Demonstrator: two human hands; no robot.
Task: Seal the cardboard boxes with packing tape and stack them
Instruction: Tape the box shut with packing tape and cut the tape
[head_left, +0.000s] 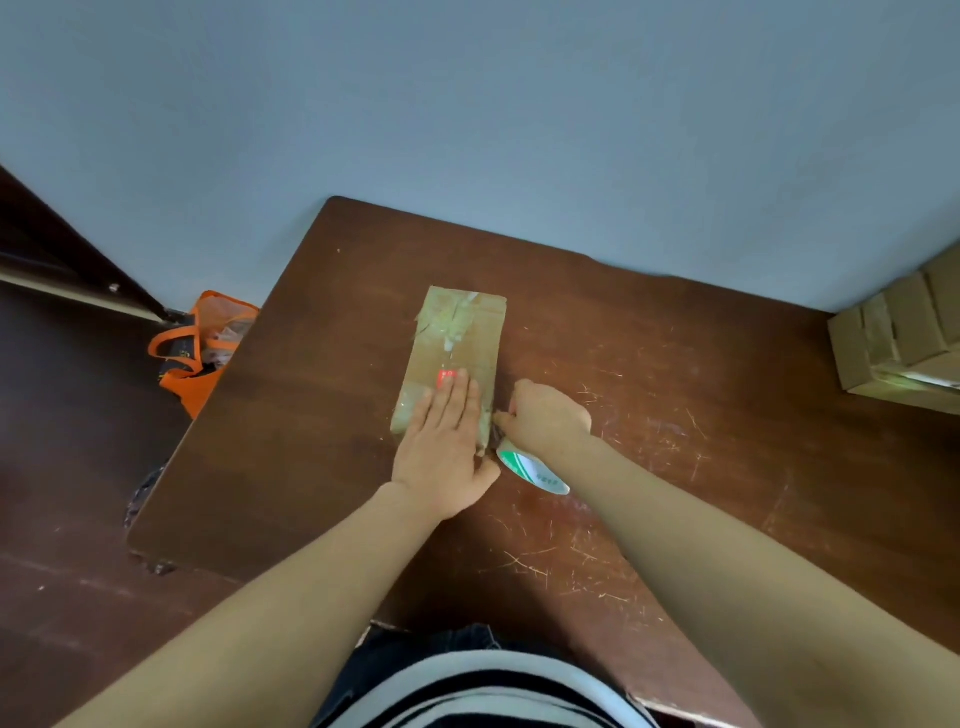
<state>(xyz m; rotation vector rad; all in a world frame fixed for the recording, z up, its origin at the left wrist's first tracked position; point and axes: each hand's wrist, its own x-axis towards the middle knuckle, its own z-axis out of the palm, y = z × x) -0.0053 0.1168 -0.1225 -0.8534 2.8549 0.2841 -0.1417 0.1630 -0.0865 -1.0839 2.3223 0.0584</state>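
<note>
Brown table (701, 338): L hand (447, 447) flat on box (460, 338); R hand (548, 415) beside it grips tape roll (530, 470). Weak press = box slips, tape wrinkles.

Plain blue-grey wall (467, 104) behind a dark brown wooden table (675, 338) — top heavily scratched. Dark reddish floor (78, 467) at left — orange tote bag (202, 353) on it, beside the table.
</note>
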